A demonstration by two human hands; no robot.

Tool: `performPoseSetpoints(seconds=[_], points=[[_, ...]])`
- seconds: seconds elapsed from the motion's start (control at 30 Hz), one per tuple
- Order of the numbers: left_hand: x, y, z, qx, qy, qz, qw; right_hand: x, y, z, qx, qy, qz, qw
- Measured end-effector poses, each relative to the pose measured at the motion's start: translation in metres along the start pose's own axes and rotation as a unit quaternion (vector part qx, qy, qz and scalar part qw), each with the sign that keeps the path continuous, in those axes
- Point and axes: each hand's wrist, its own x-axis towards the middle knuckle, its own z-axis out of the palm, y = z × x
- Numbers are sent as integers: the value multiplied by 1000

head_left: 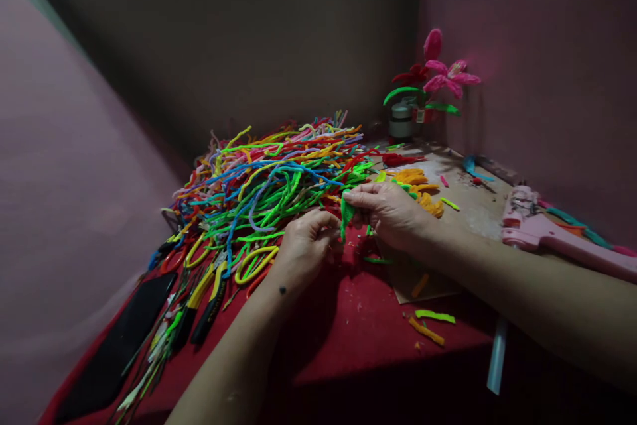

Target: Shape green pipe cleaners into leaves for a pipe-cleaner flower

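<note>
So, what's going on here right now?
The right hand pinches a small green fuzzy piece, while the left hand meets its lower edge; whether it grips too is unclear. Multicoloured fuzzy stems lie heaped beyond the hands on a red cloth. Pliers lie left, a pink glue gun right.

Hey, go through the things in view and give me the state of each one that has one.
Green piece, held
Right hand, pinching it
Left hand, at its edge, grip unclear
Fuzzy stems, loosely heaped
Pliers, handles apart
Scissors, blades hidden; open or shut unclear
Glue gun, set down; on or off unclear
Black slab, lying flat
Pink flower, petals spread
</note>
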Motion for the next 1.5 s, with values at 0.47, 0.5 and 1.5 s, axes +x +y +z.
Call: performPoseSetpoints(seconds=[0.47, 0.5, 1.5], points=[[4, -2, -10, 156, -58, 77, 983, -2, 3, 2, -25, 38, -7, 999], [4, -2, -10, 154, -58, 74, 984, -2, 4, 2, -25, 36, -4, 999], [-2, 15, -7, -112, -57, -126, 984, 0, -4, 1, 22, 25, 24, 999]])
